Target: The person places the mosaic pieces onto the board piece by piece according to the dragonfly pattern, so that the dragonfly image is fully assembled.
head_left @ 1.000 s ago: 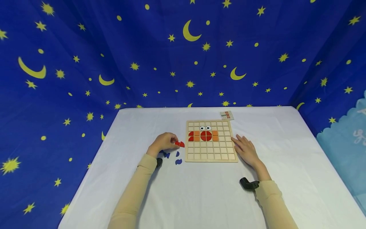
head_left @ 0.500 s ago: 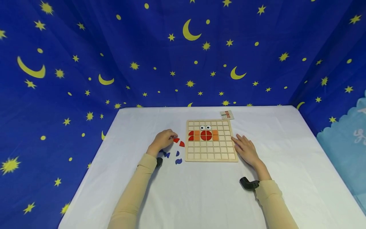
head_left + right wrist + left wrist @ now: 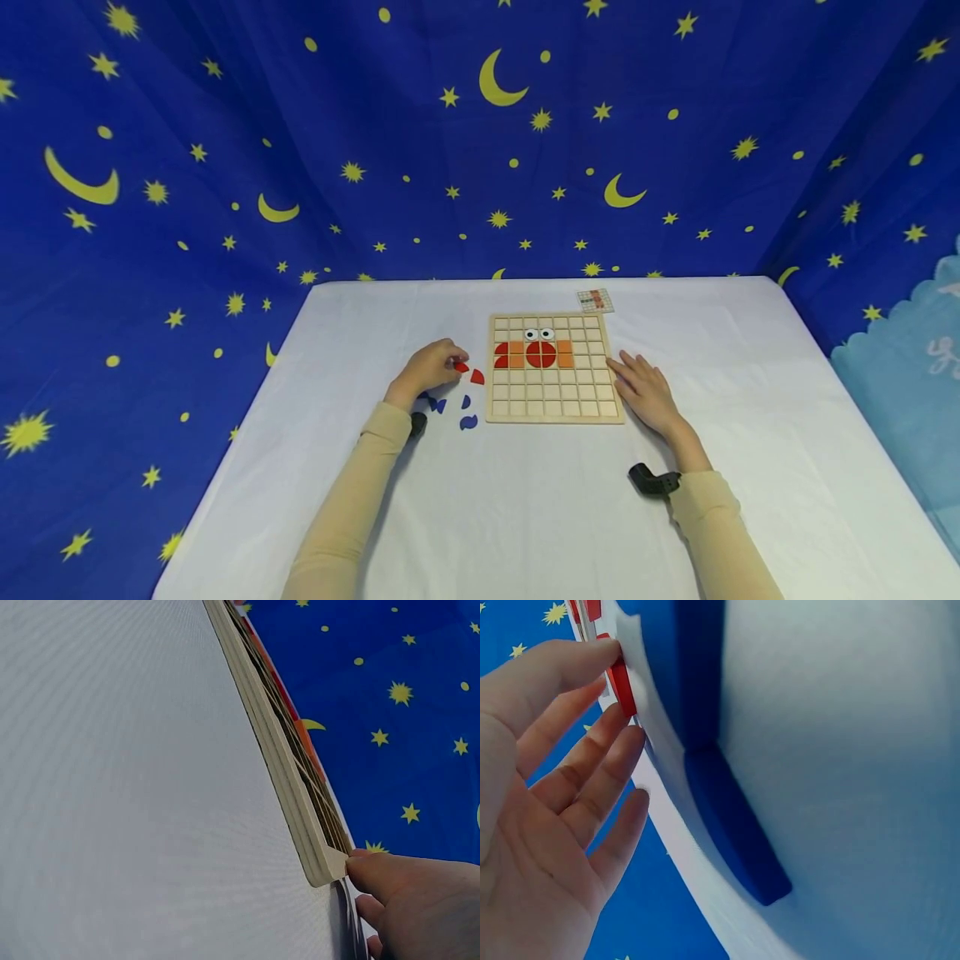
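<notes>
Left of the wooden grid board (image 3: 555, 421), my left hand (image 3: 431, 364) pinches a small red tile (image 3: 461, 367) between thumb and finger. The left wrist view shows the thumb on top of this red tile (image 3: 622, 686), the other fingers spread below. A second red tile, a quarter circle (image 3: 477, 377), lies between that hand and the board. My right hand (image 3: 647, 396) rests by the board's right edge, fingers extended, thumb touching the frame (image 3: 330, 866). Red quarter circles (image 3: 541, 355), orange squares (image 3: 566, 354) and two eye tiles (image 3: 539, 335) sit in the grid.
Several blue tiles (image 3: 468, 423) lie on the white tablecloth near the left wrist. A small pattern card (image 3: 595, 301) lies behind the board's far right corner. Black wrist cameras (image 3: 654, 482) stick out at both wrists. A starry blue curtain (image 3: 420, 125) stands behind the table.
The left hand was by the two red tiles, then drew back slightly up and left. One red tile was left near the board, and the other is now tilted in its fingers. The right hand stayed put.
</notes>
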### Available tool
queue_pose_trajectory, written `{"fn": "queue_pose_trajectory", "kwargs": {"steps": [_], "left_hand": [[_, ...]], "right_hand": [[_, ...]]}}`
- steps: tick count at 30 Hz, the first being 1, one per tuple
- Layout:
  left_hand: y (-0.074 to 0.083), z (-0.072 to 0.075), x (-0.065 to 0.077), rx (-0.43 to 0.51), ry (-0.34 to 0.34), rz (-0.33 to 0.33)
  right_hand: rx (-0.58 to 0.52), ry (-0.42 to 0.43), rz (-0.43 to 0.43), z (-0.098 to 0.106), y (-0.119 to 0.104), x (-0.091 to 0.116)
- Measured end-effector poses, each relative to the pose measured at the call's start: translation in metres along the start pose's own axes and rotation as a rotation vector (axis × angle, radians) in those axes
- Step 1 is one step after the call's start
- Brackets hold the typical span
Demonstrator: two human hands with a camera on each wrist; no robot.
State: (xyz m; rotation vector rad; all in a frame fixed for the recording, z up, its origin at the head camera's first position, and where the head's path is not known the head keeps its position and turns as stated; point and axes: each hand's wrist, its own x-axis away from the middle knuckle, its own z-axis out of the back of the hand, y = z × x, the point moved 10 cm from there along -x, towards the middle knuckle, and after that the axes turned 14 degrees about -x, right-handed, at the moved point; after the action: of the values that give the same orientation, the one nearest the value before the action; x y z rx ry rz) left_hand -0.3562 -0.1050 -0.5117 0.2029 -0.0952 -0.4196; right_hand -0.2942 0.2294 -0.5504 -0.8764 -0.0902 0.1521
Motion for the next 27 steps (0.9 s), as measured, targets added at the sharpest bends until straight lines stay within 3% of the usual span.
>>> {"fn": "queue_pose_trajectory", "kwargs": {"steps": [7, 21, 27], "left_hand": [[-0.008, 0.001, 0.001, 0.013, -0.001, 0.044], [-0.012, 0.005, 0.003, 0.031, 0.002, 0.072], [-0.008, 0.009, 0.002, 0.065, 0.027, 0.049]], "right_hand": [[0.002, 0.001, 0.001, 0.0, 0.0, 0.0], [0.004, 0.0, 0.001, -0.001, 0.0, 0.001], [-0.004, 0.008, 0.014, -0.001, -0.001, 0.001]]}}
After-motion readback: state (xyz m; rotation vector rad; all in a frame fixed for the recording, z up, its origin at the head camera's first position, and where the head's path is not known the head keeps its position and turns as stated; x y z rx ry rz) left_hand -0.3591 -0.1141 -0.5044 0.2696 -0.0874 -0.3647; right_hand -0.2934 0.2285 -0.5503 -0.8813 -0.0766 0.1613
